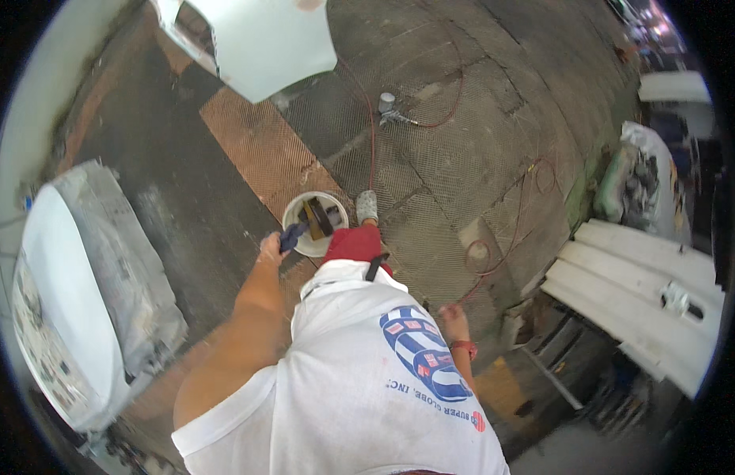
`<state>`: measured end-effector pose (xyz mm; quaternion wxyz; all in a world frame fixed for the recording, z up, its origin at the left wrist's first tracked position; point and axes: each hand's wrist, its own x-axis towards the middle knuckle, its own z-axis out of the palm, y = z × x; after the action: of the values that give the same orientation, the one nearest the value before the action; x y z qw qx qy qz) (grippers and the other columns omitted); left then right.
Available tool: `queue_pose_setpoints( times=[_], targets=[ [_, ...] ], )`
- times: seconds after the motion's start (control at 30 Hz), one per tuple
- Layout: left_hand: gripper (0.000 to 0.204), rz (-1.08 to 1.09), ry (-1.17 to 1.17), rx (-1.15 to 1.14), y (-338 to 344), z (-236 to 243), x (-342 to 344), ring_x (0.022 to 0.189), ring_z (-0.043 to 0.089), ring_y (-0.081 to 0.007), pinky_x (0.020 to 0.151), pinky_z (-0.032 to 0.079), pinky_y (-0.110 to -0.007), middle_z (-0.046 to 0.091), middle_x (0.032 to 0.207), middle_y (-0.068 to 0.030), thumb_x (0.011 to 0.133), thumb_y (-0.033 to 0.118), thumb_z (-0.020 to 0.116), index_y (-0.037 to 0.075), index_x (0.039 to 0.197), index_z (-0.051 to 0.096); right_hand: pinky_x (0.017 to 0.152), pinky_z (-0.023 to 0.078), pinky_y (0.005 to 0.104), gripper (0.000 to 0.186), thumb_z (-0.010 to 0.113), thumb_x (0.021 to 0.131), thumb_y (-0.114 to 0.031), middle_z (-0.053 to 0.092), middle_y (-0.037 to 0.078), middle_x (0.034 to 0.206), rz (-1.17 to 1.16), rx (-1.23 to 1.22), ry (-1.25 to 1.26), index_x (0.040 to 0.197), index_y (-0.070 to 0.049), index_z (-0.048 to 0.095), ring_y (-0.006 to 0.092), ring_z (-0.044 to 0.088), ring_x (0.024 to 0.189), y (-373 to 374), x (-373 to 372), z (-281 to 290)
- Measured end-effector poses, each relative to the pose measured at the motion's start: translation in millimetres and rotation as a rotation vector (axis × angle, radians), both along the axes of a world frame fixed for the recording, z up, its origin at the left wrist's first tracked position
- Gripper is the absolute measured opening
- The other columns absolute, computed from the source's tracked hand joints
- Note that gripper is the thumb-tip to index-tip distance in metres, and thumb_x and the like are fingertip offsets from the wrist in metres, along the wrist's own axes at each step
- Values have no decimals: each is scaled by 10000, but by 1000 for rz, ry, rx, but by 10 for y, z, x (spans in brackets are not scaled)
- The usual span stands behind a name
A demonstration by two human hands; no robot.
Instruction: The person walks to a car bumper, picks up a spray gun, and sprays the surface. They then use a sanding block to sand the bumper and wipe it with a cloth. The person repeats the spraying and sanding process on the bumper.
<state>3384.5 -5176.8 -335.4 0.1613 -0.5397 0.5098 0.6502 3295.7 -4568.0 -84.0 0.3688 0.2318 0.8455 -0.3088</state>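
Observation:
My left hand [271, 248] is closed on a crumpled dark blue rag [293, 236] at the left side of a white bucket [289, 207]. Inside the bucket sit several dark and yellowish block-shaped pieces [314, 219]; their exact kind is hard to make out. My right hand [454, 318] hangs low on my right side, a red band at its wrist. Its fingers are blurred, and I see nothing plainly held in it. A foot in a grey speckled shoe [367, 206] is just to the right of the bucket.
A pale vehicle body panel [268, 43] stands ahead. Beyond the bucket, a spray gun [389, 108] lies on the concrete floor with a red hose [460, 79] looping from it. A partly wrapped white panel [74, 293] is at left; white ribbed sheets [636, 277] are at right.

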Motion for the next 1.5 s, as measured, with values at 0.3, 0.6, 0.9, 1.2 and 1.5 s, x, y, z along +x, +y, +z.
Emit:
queue_pose_setpoints(
  times=[0.3, 0.6, 0.9, 1.2, 1.5],
  targets=[
    [509, 706, -106, 185, 582, 302, -889, 1115, 707, -308, 891, 598, -481, 682, 1313, -142, 1019, 312, 677, 61, 1452, 585, 979, 569, 516, 519, 686, 1042, -445, 754, 287, 1198, 299, 197, -62, 1241, 34, 712, 453, 728, 1137, 1504, -1343, -99],
    [551, 1078, -189, 67, 1349, 375, -1257, 1117, 718, -311, 933, 606, -482, 701, 1288, -164, 1034, 356, 709, 10, 1447, 593, 954, 581, 495, 524, 738, 1014, -418, 769, 286, 1184, 906, 243, 118, 1309, 15, 712, 439, 747, 1145, -196, -5366, 81],
    [740, 622, -830, -380, 2084, -321, -1797, 1361, 631, -416, 1126, 507, -498, 612, 1508, -272, 1102, 544, 590, 17, 1614, 496, 1067, 535, 567, 593, 641, 1058, -445, 718, 260, 1359, 1611, 357, -86, 1479, -34, 571, 465, 681, 1264, -2471, -7486, -2569],
    [1071, 511, -703, -336, 2943, -2685, -2460, 1659, 167, -419, 1334, 183, -537, 156, 1792, -254, 1072, 705, 520, 10, 1745, 60, 1162, 489, 535, 841, 701, 993, -528, 635, 325, 1464, 1619, 510, -87, 1603, -6, 451, 477, 624, 1357, -3259, -7555, -6018],
    [978, 311, -923, -548, 2951, -2602, -2918, 1692, -36, -427, 1355, 44, -602, -5, 1842, -191, 1118, 708, 328, 67, 1760, -39, 1146, 506, 516, 741, 791, 925, -503, 675, 293, 1423, 1587, 267, -32, 1464, -19, 637, 452, 647, 1336, -3526, -7960, -7607]
  ],
)
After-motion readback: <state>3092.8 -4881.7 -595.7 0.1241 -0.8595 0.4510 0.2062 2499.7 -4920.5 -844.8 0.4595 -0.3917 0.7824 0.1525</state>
